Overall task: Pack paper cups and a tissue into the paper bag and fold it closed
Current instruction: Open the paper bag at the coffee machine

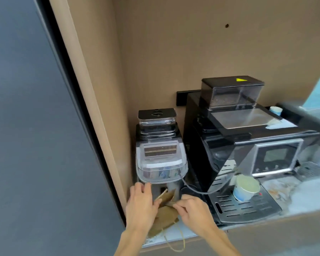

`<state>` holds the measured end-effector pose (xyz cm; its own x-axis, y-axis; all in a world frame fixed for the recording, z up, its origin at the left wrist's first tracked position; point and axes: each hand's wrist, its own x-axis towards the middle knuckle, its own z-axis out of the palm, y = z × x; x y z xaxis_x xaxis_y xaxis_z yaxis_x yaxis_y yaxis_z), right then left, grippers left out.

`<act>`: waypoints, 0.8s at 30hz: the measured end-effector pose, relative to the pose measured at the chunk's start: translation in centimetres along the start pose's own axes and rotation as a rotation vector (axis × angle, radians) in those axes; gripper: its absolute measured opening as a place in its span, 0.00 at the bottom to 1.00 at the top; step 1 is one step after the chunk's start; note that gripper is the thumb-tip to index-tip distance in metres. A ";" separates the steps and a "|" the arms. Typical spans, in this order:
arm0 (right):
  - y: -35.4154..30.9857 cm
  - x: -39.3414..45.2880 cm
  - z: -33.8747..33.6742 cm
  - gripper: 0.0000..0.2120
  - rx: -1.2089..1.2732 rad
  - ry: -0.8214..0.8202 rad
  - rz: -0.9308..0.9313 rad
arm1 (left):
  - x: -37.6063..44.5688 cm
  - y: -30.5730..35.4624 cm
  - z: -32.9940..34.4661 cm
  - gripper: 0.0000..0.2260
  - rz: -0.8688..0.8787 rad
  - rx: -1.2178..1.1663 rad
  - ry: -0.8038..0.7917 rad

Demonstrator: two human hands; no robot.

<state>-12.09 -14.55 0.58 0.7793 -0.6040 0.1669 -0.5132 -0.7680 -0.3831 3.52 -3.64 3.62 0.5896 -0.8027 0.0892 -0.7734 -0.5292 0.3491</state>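
The flat brown paper bag (164, 217) is lying between both hands (on the counter edge), the left hand (140, 202) clasping its side and the right hand (194, 209) pinching its top flap.

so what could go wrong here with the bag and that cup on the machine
1. The paper bag lies flat near the counter edge, its handle hanging over; tugging may slide it off.
2. Both hands pinch the bag's mouth, so it could tear.
3. The cup sits on the coffee machine's tray; reaching may tip it.

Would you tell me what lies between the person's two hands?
In the head view, the brown paper bag lies between the left hand and right hand, both gripping it.
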 end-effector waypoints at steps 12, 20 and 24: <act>-2.5 -12.1 -6.9 0.03 0.004 0.256 0.038 | -5.9 7.3 3.1 0.11 0.078 -0.111 -0.417; 1.3 -17.8 -9.0 0.16 -0.070 -0.221 0.350 | -10.5 15.8 5.4 0.13 0.263 -0.161 -0.438; 5.6 -21.5 -10.6 0.16 -0.244 -0.250 0.207 | -13.2 20.8 7.3 0.12 0.318 -0.146 -0.404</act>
<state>-35.56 -8.11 4.46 0.6988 -0.7036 -0.1288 -0.7150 -0.6820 -0.1540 -22.04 -6.09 2.89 0.1728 -0.9743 -0.1443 -0.8416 -0.2222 0.4923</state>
